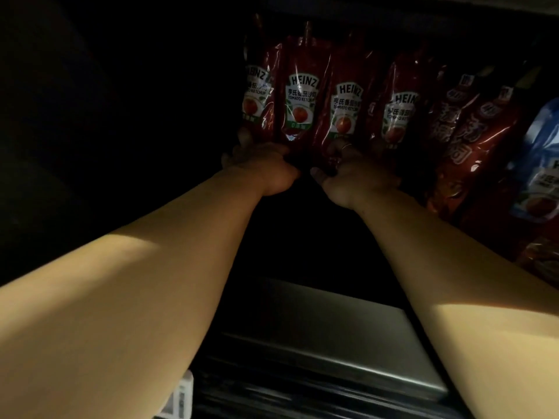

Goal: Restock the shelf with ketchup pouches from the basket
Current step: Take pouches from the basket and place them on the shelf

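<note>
Several red Heinz ketchup pouches (302,92) stand in a row deep inside a dark shelf. Both my arms reach in to their bottom edges. My left hand (263,167) grips the base of the left pouches (257,95), its fingers curled under them. My right hand (354,173), with a ring on one finger, holds the bottom of the third pouch (344,107). The fingertips of both hands are hidden in shadow. The basket is out of view.
To the right of the Heinz row lie other red pouches (472,137) and a blue pouch (541,164). The grey metal shelf floor (332,337) runs toward me, with a price tag (178,397) at its front edge. The left side is dark.
</note>
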Demonstrator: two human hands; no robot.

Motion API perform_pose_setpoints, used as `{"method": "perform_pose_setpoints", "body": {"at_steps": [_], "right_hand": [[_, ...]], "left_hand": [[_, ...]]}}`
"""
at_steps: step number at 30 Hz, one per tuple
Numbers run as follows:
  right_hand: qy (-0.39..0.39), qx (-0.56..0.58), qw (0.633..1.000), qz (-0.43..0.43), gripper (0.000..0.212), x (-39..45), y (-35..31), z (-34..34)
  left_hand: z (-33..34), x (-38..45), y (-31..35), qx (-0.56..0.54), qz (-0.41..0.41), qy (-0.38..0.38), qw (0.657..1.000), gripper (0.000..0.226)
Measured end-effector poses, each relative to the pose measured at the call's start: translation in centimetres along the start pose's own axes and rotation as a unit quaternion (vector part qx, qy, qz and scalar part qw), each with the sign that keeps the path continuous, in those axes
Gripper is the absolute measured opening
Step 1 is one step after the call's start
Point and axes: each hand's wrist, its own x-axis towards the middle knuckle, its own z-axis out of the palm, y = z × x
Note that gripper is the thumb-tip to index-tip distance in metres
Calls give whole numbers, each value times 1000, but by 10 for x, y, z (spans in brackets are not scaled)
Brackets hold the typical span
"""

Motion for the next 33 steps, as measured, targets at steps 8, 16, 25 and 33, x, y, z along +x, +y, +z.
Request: {"method": "perform_pose_setpoints", "body": {"at_steps": [8, 16, 25, 33], "right_hand": [[75, 140, 987, -25, 49, -37, 11, -5], [132, 134, 981, 39, 32, -137, 31, -36], [154, 288, 934, 145, 9, -276, 26, -68], [162, 455, 872, 78, 28, -361, 77, -61]], "left_hand": [[-5, -24, -11, -176, 12, 129, 976, 37], [-22, -98, -46, -320, -16, 156, 934, 26], [-50, -213, -84, -292, 52, 23, 955, 25], [-50, -337, -141, -352, 39, 43, 934, 23]]}}
